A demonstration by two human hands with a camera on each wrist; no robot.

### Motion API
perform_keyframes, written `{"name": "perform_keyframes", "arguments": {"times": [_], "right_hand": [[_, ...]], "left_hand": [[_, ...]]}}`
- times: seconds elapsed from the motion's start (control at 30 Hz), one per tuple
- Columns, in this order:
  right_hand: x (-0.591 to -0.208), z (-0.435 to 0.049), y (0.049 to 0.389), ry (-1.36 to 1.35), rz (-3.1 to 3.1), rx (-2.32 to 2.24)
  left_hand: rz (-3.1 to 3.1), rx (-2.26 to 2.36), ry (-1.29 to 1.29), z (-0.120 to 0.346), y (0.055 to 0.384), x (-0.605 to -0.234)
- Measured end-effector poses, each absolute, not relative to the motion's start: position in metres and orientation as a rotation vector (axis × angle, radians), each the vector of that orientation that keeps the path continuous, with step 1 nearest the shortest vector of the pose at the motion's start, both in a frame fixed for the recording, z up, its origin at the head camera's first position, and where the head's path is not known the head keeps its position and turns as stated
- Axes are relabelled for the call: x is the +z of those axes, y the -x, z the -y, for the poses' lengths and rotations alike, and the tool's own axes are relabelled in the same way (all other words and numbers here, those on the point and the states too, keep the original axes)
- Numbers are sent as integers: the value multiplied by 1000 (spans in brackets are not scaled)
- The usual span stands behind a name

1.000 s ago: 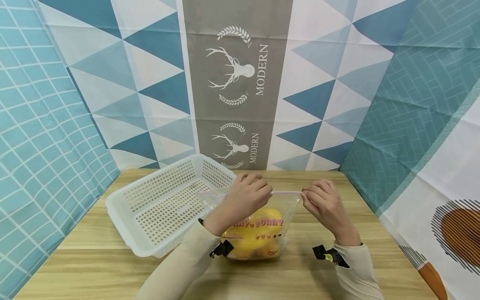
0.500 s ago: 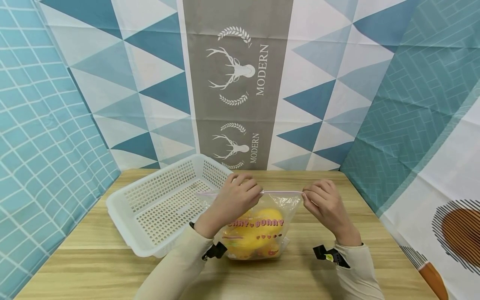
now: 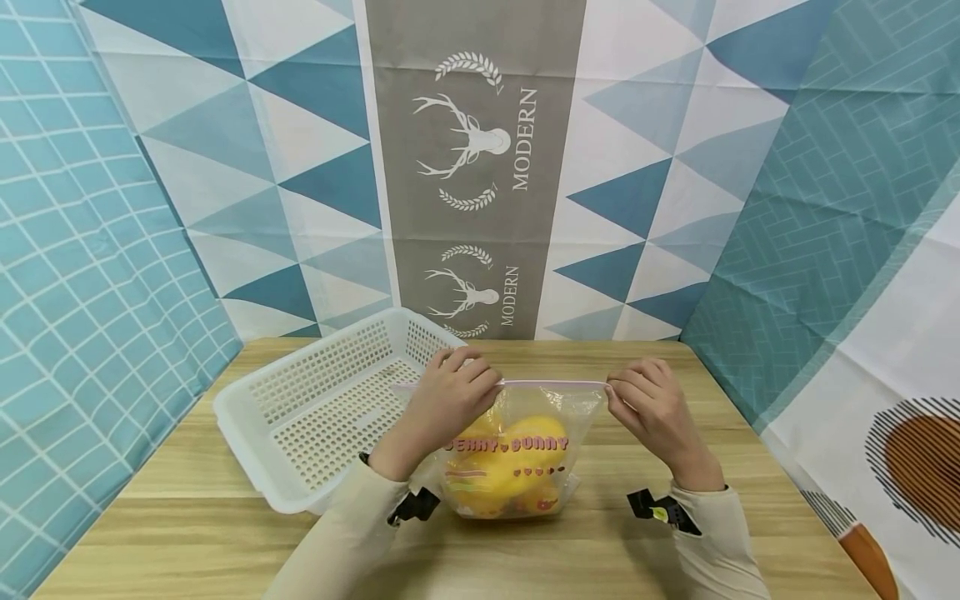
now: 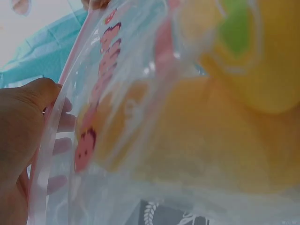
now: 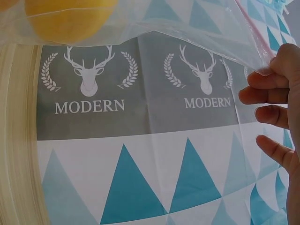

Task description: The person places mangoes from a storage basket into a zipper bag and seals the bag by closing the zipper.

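A clear zip bag (image 3: 577, 408) with pink "Berry Bunny" lettering stands upright on the table. Large yellow rounded fruits (image 3: 536, 442) fill its lower part. Along its top runs a pink zip strip (image 3: 555, 382), stretched straight between the two hands. My left hand (image 3: 448, 400) pinches the strip left of the bag's middle; in the left wrist view the thumb (image 4: 42, 91) lies on the near side, with fingers showing through the plastic behind. At the bag's top right corner, my right hand (image 3: 654, 412) pinches the strip's end between thumb and index finger, its other fingers loosely bent.
A white perforated plastic basket (image 3: 243, 454) stands on the left, partly behind the left forearm. Beneath everything is a wood-grain table (image 3: 600, 550). Patterned cloth (image 3: 622, 192) hangs behind it and on both sides.
My left hand has slid leftward along the zip strip, exposing more of the strip and the printed lettering. The right hand has stayed at the bag's corner.
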State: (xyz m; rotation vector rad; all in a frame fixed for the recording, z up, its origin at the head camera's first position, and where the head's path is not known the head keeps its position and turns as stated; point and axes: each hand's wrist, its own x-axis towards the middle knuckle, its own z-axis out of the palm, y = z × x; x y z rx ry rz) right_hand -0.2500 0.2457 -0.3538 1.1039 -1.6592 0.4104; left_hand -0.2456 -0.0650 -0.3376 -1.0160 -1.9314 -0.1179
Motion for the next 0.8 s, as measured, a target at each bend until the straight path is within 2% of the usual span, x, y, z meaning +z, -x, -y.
{"name": "perform_keyframes", "arguments": {"times": [0.8], "right_hand": [[-354,-248,251,-1098,1662,392]], "left_hand": [[1904,-264,943,95,251,-354]]}}
